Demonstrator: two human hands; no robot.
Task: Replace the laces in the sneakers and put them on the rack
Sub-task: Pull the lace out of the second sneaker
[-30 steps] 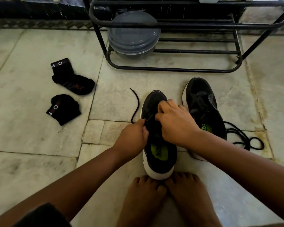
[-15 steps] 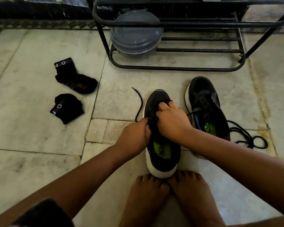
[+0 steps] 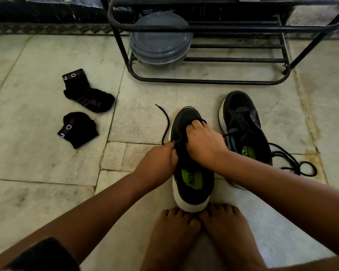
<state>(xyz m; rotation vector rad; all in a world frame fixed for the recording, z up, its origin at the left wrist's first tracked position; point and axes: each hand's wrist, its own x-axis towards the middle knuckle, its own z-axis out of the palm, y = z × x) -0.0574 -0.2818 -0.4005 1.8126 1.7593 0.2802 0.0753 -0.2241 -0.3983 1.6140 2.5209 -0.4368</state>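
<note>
- Both hands work at the near sneaker (image 3: 192, 173): the left hand (image 3: 157, 163) has its grip pinched on a black lace (image 3: 165, 124) at the shoe's left edge, and the right hand (image 3: 204, 143) curls its fingers around the lace over the tongue area.
- Marble floor (image 3: 47, 173) of pale, veined slabs carries everything in view.
- Black metal shoe rack (image 3: 213, 81) stands at the far side, with tubular rails; no sneaker is on it.
- Grey lidded container (image 3: 160, 42) sits on the rack's low shelf, at its left end.
- Near sneaker is black with a white sole and a green insole; it stands on the floor with its heel touching the toes of two bare feet (image 3: 200, 237).
- Second sneaker (image 3: 243, 133), the same style, lies just to the right of the first, its heel hidden by the right forearm.
- Loose black lace (image 3: 294, 163) lies tangled on the floor to the right of the second sneaker.
- Two black socks (image 3: 86, 92) lie well off to the left, one stretched out, the other bunched up nearer the person.
- Free end of the held lace curves away over the floor to the left of the near sneaker.
</note>
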